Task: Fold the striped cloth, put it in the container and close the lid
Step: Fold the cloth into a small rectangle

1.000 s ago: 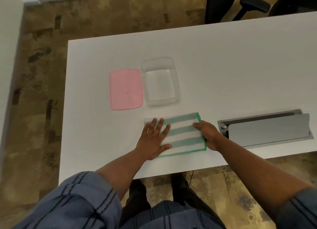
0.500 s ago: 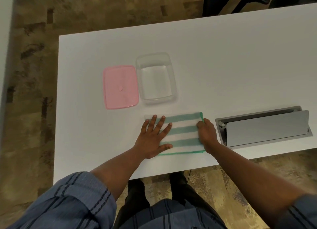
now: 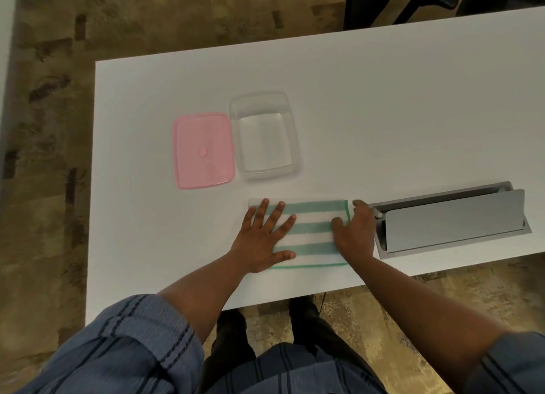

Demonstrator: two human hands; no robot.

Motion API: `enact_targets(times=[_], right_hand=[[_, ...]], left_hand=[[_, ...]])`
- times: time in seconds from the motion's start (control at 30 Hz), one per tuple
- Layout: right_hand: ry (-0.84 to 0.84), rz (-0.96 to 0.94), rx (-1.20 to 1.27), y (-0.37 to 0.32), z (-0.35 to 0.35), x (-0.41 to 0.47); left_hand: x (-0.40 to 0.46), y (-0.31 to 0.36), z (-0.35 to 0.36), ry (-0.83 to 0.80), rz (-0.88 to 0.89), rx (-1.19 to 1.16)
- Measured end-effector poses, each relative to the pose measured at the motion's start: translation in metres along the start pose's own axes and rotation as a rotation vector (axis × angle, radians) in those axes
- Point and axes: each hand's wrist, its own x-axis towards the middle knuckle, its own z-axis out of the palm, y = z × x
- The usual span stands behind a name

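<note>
Right hand [image 3: 354, 231] slid inward over striped cloth [image 3: 309, 231], fingers curled on its right edge, left hand [image 3: 262, 240] flat and spread; next fold likely starting.

The white table [image 3: 383, 98] carries a pink lid [image 3: 203, 150], clear container [image 3: 265, 134], striped cloth [image 3: 312, 231] and grey cable tray [image 3: 451, 222].

Head view, steeply down over table [image 3: 383, 104]

Striped cloth [image 3: 309, 231] flat; container [image 3: 267, 134] open; lid [image 3: 203, 150] beside.
</note>
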Motion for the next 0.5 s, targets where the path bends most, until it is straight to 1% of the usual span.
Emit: enact_targets(times=[0.03, 0.07, 0.13, 0.2, 0.27, 0.33, 0.5], right_hand=[[0.057, -0.166, -0.136, 0.004, 0.002, -0.006], [0.068, -0.31, -0.256, 0.006, 0.003, -0.012], [-0.033, -0.486, -0.428, 0.013, 0.008, -0.022], [-0.155, -0.543, -0.54, 0.022, 0.017, -0.026], [-0.235, -0.544, -0.584, 0.028, 0.025, -0.026], [-0.267, -0.571, -0.58, 0.025, 0.034, -0.027], [-0.313, -0.68, -0.599, -0.006, 0.069, -0.037]], left_hand=[[0.0, 0.001, 0.0, 0.0, -0.002, 0.002], [0.0, 0.001, -0.001, -0.001, -0.004, 0.001], [-0.001, 0.002, 0.0, 0.005, -0.007, -0.009], [-0.005, 0.0, 0.001, 0.019, -0.014, -0.01], [-0.011, -0.005, 0.004, 0.03, -0.023, -0.002], [-0.022, -0.014, 0.007, 0.037, -0.038, 0.002], [-0.065, -0.046, 0.013, 0.034, -0.14, -0.01]])
